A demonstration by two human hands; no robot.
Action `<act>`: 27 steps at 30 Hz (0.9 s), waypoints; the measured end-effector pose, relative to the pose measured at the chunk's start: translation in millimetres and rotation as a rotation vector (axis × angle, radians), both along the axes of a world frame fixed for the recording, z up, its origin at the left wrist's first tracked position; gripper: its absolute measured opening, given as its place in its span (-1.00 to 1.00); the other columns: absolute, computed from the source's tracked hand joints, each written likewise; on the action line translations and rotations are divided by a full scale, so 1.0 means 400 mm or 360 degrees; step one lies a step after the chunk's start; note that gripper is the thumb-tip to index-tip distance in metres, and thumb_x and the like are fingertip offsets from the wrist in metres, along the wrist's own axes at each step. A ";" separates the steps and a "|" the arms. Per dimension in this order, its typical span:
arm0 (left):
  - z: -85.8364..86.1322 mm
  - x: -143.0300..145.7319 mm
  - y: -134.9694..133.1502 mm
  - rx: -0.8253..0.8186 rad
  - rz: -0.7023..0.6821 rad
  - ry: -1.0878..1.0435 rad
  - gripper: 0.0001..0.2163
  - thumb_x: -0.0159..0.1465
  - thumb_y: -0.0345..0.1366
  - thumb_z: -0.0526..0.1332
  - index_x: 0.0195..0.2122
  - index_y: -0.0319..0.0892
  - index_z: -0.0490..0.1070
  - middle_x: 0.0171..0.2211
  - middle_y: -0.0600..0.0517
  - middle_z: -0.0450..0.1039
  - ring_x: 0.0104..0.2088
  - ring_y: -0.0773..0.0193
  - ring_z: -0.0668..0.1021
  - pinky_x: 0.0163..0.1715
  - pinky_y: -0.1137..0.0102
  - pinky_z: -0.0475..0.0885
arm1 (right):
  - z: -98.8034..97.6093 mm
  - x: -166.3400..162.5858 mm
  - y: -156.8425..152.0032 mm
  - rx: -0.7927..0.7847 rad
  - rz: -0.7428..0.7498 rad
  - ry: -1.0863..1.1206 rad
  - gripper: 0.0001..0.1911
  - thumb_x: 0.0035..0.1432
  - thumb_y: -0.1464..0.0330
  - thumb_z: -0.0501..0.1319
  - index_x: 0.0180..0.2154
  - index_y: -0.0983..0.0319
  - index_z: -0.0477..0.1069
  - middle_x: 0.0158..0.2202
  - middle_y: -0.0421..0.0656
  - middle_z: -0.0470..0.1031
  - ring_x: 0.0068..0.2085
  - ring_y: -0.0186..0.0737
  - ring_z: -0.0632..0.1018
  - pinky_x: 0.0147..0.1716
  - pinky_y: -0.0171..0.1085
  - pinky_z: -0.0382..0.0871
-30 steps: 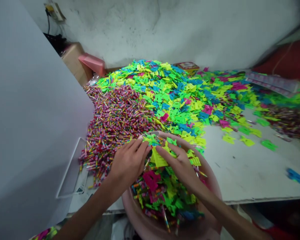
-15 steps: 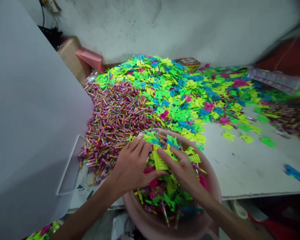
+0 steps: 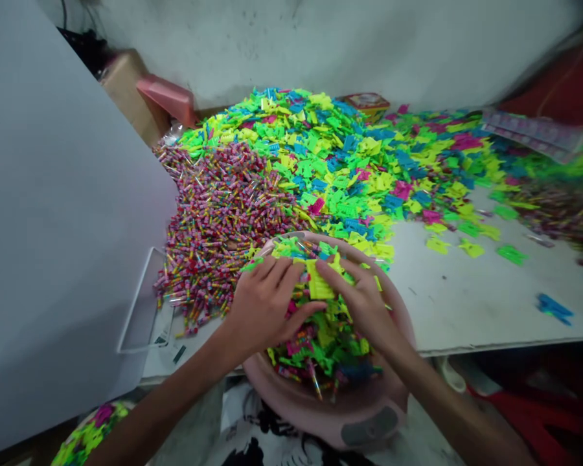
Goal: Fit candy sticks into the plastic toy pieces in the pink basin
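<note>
A pink plastic basin (image 3: 320, 414) sits at the near edge of the table, filled with small neon plastic pieces and wrapped candy sticks. My left hand (image 3: 265, 304) lies over the basin's left side with its fingers curled down into the pieces. My right hand (image 3: 364, 304) is over the middle of the basin, and its fingers pinch a yellow ribbed plastic piece (image 3: 319, 285). The two hands nearly touch around that piece.
A big heap of green, yellow, blue and pink plastic pieces (image 3: 350, 155) covers the back of the white table (image 3: 480, 310). A heap of candy sticks (image 3: 223, 213) lies left of it. A white board (image 3: 53, 226) stands on the left; a cardboard box (image 3: 126, 90) sits behind.
My hands stay in the basin and the left fingers have closed deeper into the pieces. The view has shifted so the basin and heaps sit slightly higher in the frame.
</note>
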State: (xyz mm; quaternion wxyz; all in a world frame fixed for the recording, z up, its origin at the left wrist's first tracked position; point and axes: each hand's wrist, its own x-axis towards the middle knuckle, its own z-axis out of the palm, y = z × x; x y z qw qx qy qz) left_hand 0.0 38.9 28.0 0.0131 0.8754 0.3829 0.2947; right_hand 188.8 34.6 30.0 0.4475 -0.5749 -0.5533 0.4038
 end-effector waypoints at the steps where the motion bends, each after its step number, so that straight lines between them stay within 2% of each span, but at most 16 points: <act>1: 0.003 -0.004 -0.006 -0.0021 0.0032 -0.0093 -0.48 0.33 -0.01 0.26 0.13 -0.30 0.28 0.01 -0.25 0.47 0.08 -0.08 0.46 0.08 0.06 0.42 | 0.001 0.024 0.007 0.0076 -0.0037 -0.0068 -0.64 0.24 0.02 0.25 -0.36 0.15 0.54 -0.38 -0.20 0.57 -0.30 -0.06 0.56 -0.29 -0.18 0.44; 3: 0.004 -0.020 -0.026 -0.0110 0.0080 -0.0265 -0.49 0.33 -0.07 0.29 0.16 -0.28 0.25 0.03 -0.23 0.45 0.08 -0.03 0.46 0.08 0.10 0.41 | 0.000 0.085 0.026 0.0256 -0.0153 -0.0289 -0.64 0.27 0.01 0.22 -0.33 0.15 0.53 -0.38 -0.19 0.55 -0.29 -0.05 0.55 -0.26 -0.16 0.42; 5: -0.004 -0.038 -0.054 -0.0257 0.0033 -0.0326 -0.69 0.37 -0.19 0.25 0.05 -0.23 0.33 -0.08 -0.14 0.49 -0.02 0.08 0.51 0.01 0.19 0.44 | -0.008 0.147 0.044 0.0429 -0.0236 -0.0669 -0.62 0.27 0.00 0.21 -0.29 0.17 0.54 -0.32 -0.13 0.55 -0.22 0.03 0.55 -0.16 -0.08 0.41; 7: -0.021 -0.052 -0.086 -0.0457 -0.0157 -0.0210 -0.88 0.42 -0.28 0.18 -0.08 -0.19 0.40 -0.21 -0.04 0.52 -0.13 0.17 0.55 -0.06 0.27 0.47 | -0.022 0.192 0.056 0.0574 -0.0238 -0.1074 -0.56 0.26 -0.03 0.20 -0.18 0.19 0.55 -0.20 -0.02 0.53 -0.07 0.16 0.52 -0.04 0.04 0.36; 9: -0.042 -0.057 -0.114 -0.0658 -0.0359 0.0093 -0.88 0.44 -0.31 0.13 -0.13 -0.17 0.44 -0.24 -0.01 0.54 -0.17 0.21 0.58 -0.10 0.33 0.48 | -0.036 0.206 0.059 0.0682 -0.0173 -0.1285 -0.52 0.29 -0.03 0.17 -0.05 0.21 0.52 -0.07 0.06 0.49 0.05 0.23 0.45 0.05 0.11 0.31; 11: -0.058 -0.052 -0.139 -0.0801 -0.0475 0.0416 -0.85 0.45 -0.32 0.11 -0.17 -0.18 0.47 -0.24 0.00 0.56 -0.20 0.21 0.60 -0.17 0.36 0.50 | -0.047 0.186 0.055 0.0753 -0.0042 -0.1269 -0.58 0.33 0.04 0.16 0.01 0.18 0.49 -0.01 0.05 0.46 0.09 0.18 0.42 0.11 0.10 0.29; 13: -0.069 -0.040 -0.162 -0.0860 -0.0502 0.0584 -0.83 0.44 -0.31 0.12 -0.21 -0.20 0.49 -0.26 -0.02 0.58 -0.23 0.18 0.62 -0.23 0.34 0.50 | -0.055 0.143 0.048 0.0793 0.0137 -0.1196 -0.67 0.36 0.12 0.16 0.02 0.14 0.47 0.02 0.01 0.45 0.10 0.10 0.42 0.15 0.07 0.27; 17: -0.089 -0.013 -0.208 -0.0802 -0.0506 0.0784 -0.73 0.44 -0.20 0.12 -0.27 -0.24 0.52 -0.33 -0.07 0.58 -0.27 0.08 0.62 -0.26 0.24 0.51 | -0.074 0.056 0.046 0.0755 0.0380 -0.1228 -0.67 0.34 0.14 0.21 0.02 0.17 0.47 0.13 0.05 0.42 0.18 0.15 0.37 0.19 0.11 0.23; 21: -0.117 -0.013 -0.238 -0.0640 -0.0448 0.0825 -0.68 0.46 -0.20 0.07 -0.27 -0.24 0.55 -0.26 -0.12 0.57 -0.19 0.02 0.59 -0.23 0.19 0.47 | -0.094 0.028 0.057 0.0697 0.0420 -0.0979 -0.70 0.27 0.13 0.27 -0.08 0.18 0.49 0.16 0.07 0.43 0.21 0.20 0.36 0.21 0.15 0.19; 24: -0.132 -0.018 -0.242 -0.0623 -0.0469 0.0759 -0.64 0.46 -0.17 0.05 -0.30 -0.24 0.57 -0.25 -0.13 0.57 -0.16 0.04 0.58 -0.17 0.19 0.44 | -0.097 0.029 0.061 0.0685 0.0397 -0.0726 -0.78 0.22 0.13 0.31 -0.22 0.13 0.48 0.11 0.02 0.49 0.21 0.18 0.39 0.23 0.15 0.18; 27: -0.141 -0.009 -0.244 -0.0649 -0.0411 0.0743 -0.56 0.48 -0.10 0.01 -0.30 -0.24 0.59 -0.25 -0.14 0.58 -0.13 0.03 0.58 -0.12 0.16 0.44 | -0.096 0.033 0.059 0.0682 0.0357 -0.0603 -0.80 0.23 0.13 0.30 -0.27 0.11 0.43 0.01 -0.06 0.57 0.16 0.09 0.46 0.20 0.08 0.25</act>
